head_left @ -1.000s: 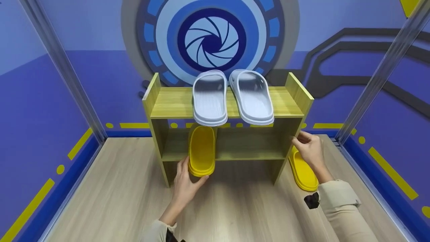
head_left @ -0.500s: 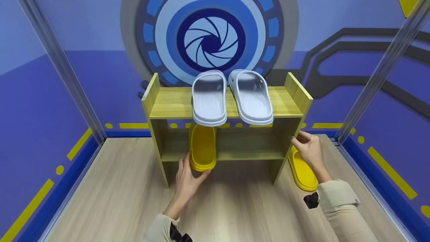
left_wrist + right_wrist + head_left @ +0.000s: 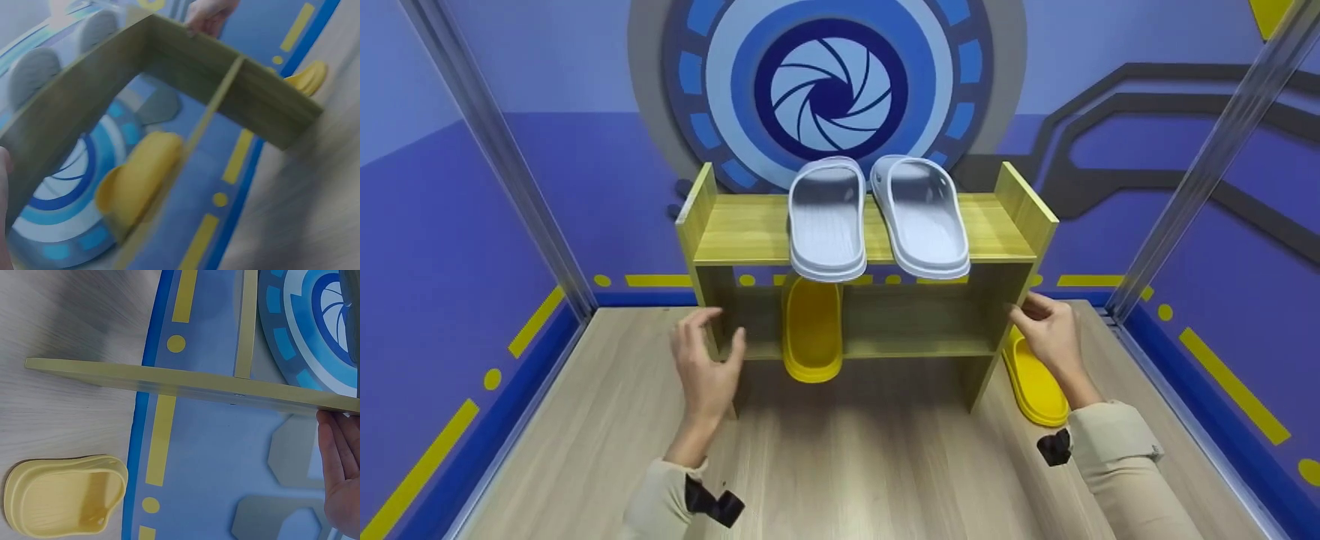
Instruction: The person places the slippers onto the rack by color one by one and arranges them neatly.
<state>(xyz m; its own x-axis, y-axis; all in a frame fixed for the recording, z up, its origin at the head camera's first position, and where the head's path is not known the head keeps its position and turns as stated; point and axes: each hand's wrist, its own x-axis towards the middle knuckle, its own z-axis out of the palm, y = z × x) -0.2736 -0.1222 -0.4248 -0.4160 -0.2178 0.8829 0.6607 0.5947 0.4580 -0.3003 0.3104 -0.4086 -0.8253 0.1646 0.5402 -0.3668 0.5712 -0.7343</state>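
Observation:
My left hand stands before the left side panel of the wooden shoe rack, fingers spread and holding nothing. My right hand holds the front edge of the right side panel; in the right wrist view its fingers lie along the outer face, and the thumb is hidden. One yellow clog rests on the middle shelf, left of centre, its heel jutting over the front edge. Its mate lies on the floor right of the rack, partly behind my right hand.
Two light grey clogs sit side by side on the top shelf, heels over the front edge. Behind the rack rises a blue patterned wall. Metal posts mark the corners. The floor is light wood.
The yellow clog went slightly deeper onto the middle shelf. My left hand then let go of its heel and moved left to the side panel. The right hand stayed put.

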